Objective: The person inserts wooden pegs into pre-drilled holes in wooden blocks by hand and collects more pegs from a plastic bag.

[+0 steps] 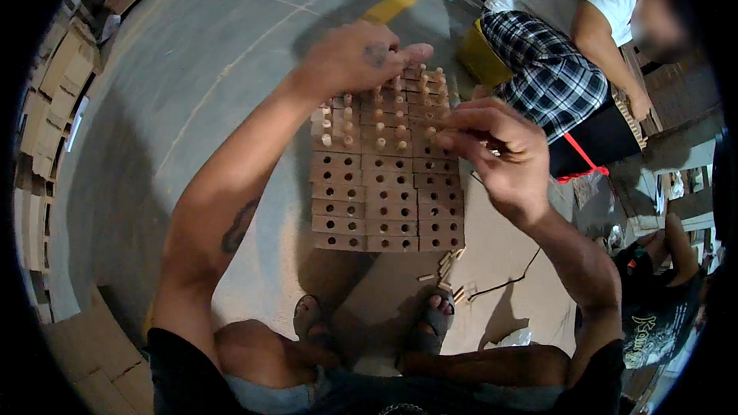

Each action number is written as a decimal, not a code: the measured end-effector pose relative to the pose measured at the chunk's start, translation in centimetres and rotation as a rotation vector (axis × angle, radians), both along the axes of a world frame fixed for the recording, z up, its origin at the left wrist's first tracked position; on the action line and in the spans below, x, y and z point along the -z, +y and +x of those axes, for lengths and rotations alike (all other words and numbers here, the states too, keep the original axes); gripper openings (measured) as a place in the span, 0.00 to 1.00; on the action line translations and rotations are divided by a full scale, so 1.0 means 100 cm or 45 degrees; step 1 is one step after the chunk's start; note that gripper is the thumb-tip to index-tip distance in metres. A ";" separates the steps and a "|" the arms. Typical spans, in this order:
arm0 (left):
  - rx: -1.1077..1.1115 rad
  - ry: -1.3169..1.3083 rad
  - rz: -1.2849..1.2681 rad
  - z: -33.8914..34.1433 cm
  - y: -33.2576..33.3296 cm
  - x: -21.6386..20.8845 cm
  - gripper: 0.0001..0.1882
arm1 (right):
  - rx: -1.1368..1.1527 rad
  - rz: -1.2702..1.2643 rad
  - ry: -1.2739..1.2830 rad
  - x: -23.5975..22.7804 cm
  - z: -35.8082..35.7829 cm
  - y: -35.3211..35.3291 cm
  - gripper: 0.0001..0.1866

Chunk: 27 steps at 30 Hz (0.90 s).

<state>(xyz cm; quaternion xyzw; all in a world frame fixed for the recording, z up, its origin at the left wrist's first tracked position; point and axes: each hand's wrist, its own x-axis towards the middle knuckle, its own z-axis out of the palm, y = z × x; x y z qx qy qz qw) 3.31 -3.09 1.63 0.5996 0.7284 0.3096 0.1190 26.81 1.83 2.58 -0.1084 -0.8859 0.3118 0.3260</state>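
Note:
Wooden blocks with round holes [388,215] stand in rows in front of me, their near holes bare. Short wooden dowels [380,114] stick up from the far rows. At the right side of these rows my right hand [503,150] is closed, fingertips pinching a wooden dowel [433,137] at a hole. My left hand [354,58] is curled over the far left end of the blocks, one fingertip reaching to the right above the dowels. Whatever its bent fingers hold, if anything, is hidden.
Loose dowels [446,265] lie on cardboard [500,261] by my right foot. Another person [553,61] in checked shorts sits at the far right beside a yellow container [483,54]. A second person in dark clothing [653,315] is at the lower right. Stacked cardboard [65,69] lines the left.

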 end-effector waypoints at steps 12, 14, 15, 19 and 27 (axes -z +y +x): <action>0.009 0.039 -0.113 0.001 0.001 -0.005 0.37 | 0.008 0.366 -0.117 0.001 0.001 -0.009 0.06; 0.044 0.097 -0.051 -0.005 0.006 0.000 0.37 | -0.017 0.466 -0.064 0.002 -0.003 -0.006 0.08; 0.065 0.124 -0.016 -0.007 0.008 0.002 0.37 | -0.026 0.519 -0.039 0.002 -0.004 -0.004 0.09; 0.029 0.132 0.132 -0.012 0.012 0.011 0.38 | -0.124 0.833 0.024 0.010 -0.009 0.004 0.20; 0.092 0.043 -0.092 -0.019 0.007 -0.006 0.38 | -0.218 0.741 -0.020 0.004 -0.016 -0.001 0.21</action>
